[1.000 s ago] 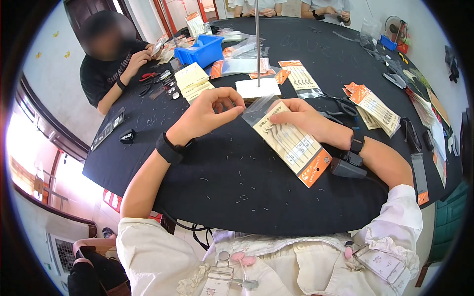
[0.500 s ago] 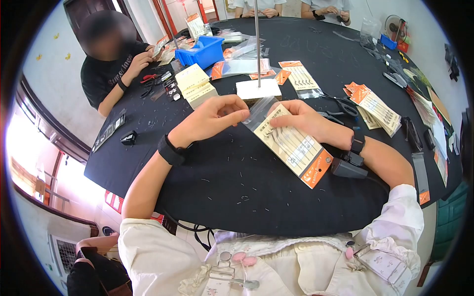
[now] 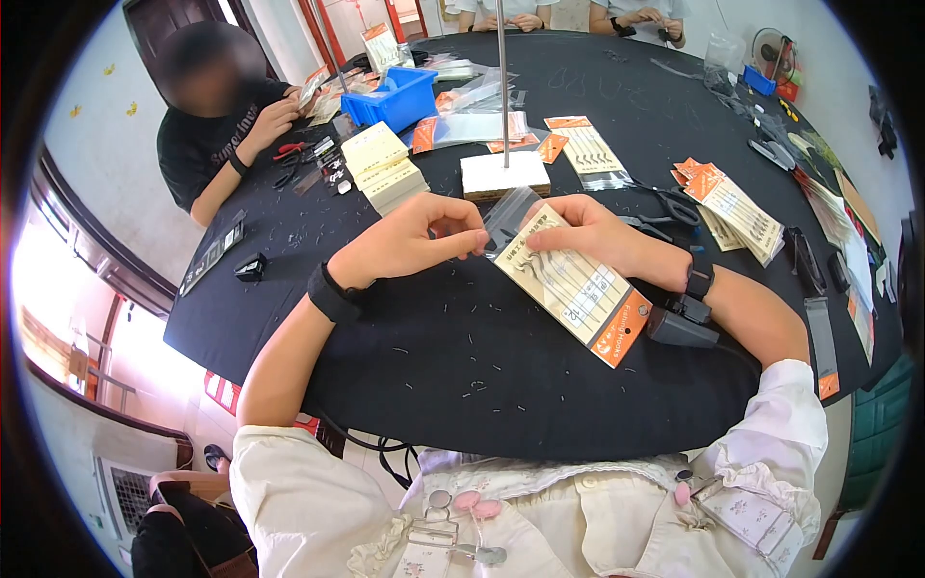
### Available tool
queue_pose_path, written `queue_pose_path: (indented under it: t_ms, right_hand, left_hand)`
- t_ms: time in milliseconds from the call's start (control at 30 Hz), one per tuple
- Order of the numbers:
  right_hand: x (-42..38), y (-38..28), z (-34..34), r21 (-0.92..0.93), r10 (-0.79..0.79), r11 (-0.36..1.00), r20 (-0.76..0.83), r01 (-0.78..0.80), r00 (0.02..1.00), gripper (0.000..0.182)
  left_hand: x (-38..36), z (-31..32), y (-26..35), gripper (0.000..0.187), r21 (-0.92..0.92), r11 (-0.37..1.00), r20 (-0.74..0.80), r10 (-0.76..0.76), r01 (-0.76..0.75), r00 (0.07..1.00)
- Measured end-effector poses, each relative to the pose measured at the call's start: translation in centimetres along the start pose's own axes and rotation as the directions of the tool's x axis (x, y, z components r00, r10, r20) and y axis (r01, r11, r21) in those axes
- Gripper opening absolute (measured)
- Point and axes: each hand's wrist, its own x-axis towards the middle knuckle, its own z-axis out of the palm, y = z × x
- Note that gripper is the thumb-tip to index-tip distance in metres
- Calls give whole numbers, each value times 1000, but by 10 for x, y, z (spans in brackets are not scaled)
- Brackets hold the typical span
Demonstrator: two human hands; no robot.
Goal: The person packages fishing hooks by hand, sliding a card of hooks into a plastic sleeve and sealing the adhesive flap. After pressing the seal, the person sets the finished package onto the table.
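Note:
Tilted over the black table, a clear packet (image 3: 578, 289) shows a cream card with several fishing hooks and an orange "Fishing Hooks" end pointing down and right. My right hand (image 3: 593, 236) grips its upper part, thumb on the front and fingers behind. My left hand (image 3: 414, 236) is at the packet's clear open end, thumb and forefinger pinched together at its edge. Whether film is between those fingertips is too small to tell. Just behind the packet is a white block (image 3: 503, 175) with a metal rod standing up from it.
Stacked cream cards (image 3: 376, 154) stand left of the block, near a blue bin (image 3: 390, 98). Black scissors (image 3: 674, 207) and a pile of filled packets (image 3: 737, 212) lie right. A co-worker (image 3: 217, 125) sits at the left. Short clippings dot the black table (image 3: 434, 405).
My left thumb and forefinger have come together and shifted slightly down at the packet's clear end. The packet and my right hand have barely moved.

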Motion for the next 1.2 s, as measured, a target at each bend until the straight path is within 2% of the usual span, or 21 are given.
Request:
queue_pose_path:
  t_ms: [33, 100, 333, 467, 633, 733, 867, 933, 1067, 1133, 1200]
  right_hand:
    - [0, 0, -1, 0, 0, 1000, -1, 0, 1000, 18]
    - [0, 2, -4, -39, 0, 999, 37, 1, 999, 30]
    - [0, 2, -3, -22, 6, 1000, 23, -6, 1000, 30]
    - [0, 2, -3, -7, -5, 1000, 22, 6, 1000, 30]
    - [0, 2, -3, 11, 10, 1000, 13, -11, 1000, 30]
    - [0, 2, -3, 14, 5, 1000, 0, -5, 1000, 29]
    - [0, 2, -2, 14, 2, 1000, 1, -3, 1000, 29]
    - [0, 2, -3, 8, 1, 1000, -1, -1, 1000, 29]
    - [1, 3, -3, 23, 1, 1000, 7, -1, 1000, 28]
    - [1, 3, -3, 21, -1, 1000, 4, 1, 1000, 27]
    - [0, 2, -3, -7, 6, 1000, 27, -6, 1000, 27]
  left_hand:
    - [0, 0, -1, 20, -8, 1000, 5, 6, -6, 1000]
    - [0, 0, 0, 19, -7, 1000, 10, 3, -3, 1000]
    - [0, -1, -4, 11, -55, 998, 31, 28, -26, 999]
    - [0, -1, -3, 12, -58, 997, 36, 51, -49, 998]
    - [2, 0, -4, 14, -170, 985, 10, 43, -40, 999]
    - [2, -1, -5, 13, -175, 984, 1, 22, -21, 1000]
    - [0, -2, -6, 10, -126, 991, 26, 37, -34, 999]
    - [-1, -3, -2, 8, -33, 999, 34, -3, 4, 999]
    - [0, -2, -5, 10, -29, 999, 41, 16, -15, 999]
    - [2, -2, -8, 12, -232, 972, 42, 40, -29, 998]
    - [0, -4, -2, 15, -203, 979, 41, -3, 11, 999]
